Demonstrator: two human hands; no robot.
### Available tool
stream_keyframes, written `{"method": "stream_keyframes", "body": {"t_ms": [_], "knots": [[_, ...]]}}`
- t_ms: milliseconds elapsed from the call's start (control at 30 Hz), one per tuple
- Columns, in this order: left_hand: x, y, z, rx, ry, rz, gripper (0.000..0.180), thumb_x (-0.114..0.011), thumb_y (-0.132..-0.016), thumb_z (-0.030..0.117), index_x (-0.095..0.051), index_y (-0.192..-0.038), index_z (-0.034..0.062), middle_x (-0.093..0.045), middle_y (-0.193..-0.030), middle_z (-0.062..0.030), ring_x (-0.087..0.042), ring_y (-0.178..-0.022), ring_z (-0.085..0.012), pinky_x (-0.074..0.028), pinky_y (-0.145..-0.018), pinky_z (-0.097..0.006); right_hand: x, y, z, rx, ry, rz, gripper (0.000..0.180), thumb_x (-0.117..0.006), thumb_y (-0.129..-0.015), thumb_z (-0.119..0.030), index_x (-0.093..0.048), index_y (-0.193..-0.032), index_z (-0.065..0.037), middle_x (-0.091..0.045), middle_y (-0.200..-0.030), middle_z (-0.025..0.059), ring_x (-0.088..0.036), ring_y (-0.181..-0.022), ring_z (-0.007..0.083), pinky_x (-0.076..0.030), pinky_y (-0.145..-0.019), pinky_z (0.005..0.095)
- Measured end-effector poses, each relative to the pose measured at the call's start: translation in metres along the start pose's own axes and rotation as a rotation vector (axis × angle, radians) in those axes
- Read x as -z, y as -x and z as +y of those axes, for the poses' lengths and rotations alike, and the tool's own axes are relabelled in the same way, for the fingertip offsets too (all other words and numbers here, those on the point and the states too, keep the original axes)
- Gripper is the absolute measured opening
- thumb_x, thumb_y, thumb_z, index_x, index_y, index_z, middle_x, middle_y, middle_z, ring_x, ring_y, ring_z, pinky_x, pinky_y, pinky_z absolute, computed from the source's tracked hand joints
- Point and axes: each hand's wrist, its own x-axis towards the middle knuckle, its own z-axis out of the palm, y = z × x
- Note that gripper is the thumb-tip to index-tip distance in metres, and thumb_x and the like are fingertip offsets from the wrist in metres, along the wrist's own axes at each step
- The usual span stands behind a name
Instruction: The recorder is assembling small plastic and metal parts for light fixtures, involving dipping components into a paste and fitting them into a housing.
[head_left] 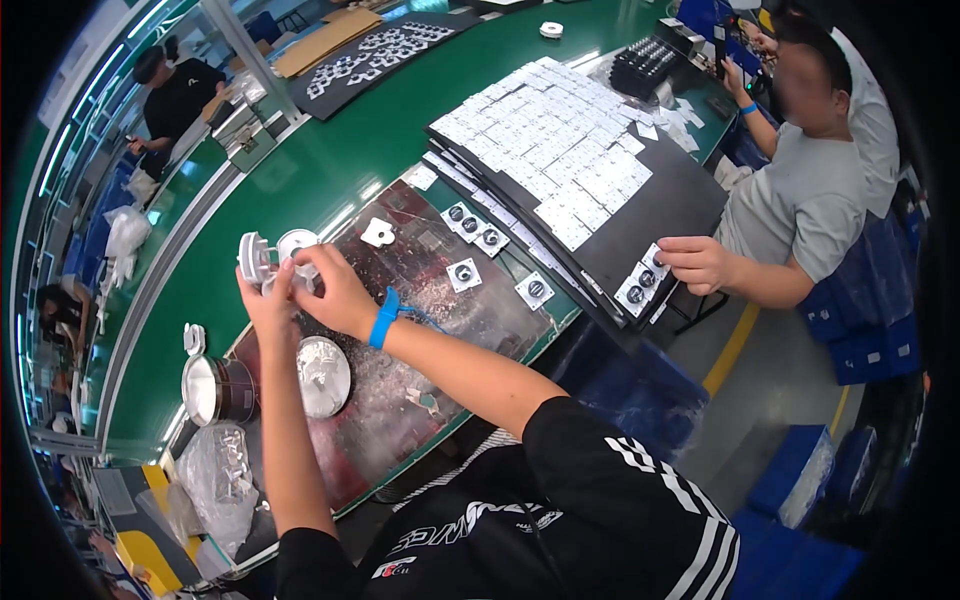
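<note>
At the left of the bench my left hand (270, 302) is closed around a white round plastic part (255, 258) with a ridged rim. My right hand (338, 292) is bent in a pinch close beside it, and whatever lies between its fingertips is hidden. Just beyond the fingers shows a white ring-shaped piece (297, 241); whether it is held or rests on the bench I cannot tell. Below my hands are an open tin (232, 390) with white stuff inside and a round lid (323, 377) smeared white. A white flat plate (378, 233) lies on the worn mat (400, 300).
Square white plates with black centres (464, 275) lie right of my hands. Beyond them, white cards (560, 140) cover stacked black boards. A co-worker's hand (695, 265) touches similar plates at the right edge. A plastic bag (220, 480) lies near the tin.
</note>
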Motion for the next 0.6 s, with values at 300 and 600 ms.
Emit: {"method": "stream_keyframes", "body": {"t_ms": [300,600], "knots": [[0.023,0.074,-0.005,0.298,0.617,-0.093,0.048,-0.067,-0.084,0.0,-0.045,-0.125,0.0104,-0.055,-0.121,-0.0083,-0.06,-0.108,-0.023,-0.052,-0.091,-0.038,0.061,0.033,-0.07,0.301,0.358,-0.368,0.028,-0.07,-0.083,-0.015,-0.056,-0.107,-0.012,-0.05,-0.099,0.0154,-0.063,-0.077,0.0374,-0.052,-0.063,0.0443],[0.003,0.113,-0.02,0.51,0.512,-0.106,0.051,-0.07,-0.079,-0.004,-0.046,-0.122,0.01,-0.061,-0.111,-0.0096,-0.065,-0.099,-0.0246,-0.056,-0.086,-0.037,0.102,0.089,-0.116,0.273,0.455,-0.211,0.028,-0.07,-0.081,-0.008,-0.065,-0.108,-0.014,-0.053,-0.124,0.0195,-0.066,-0.091,0.0294,-0.055,-0.072,0.034]]}}
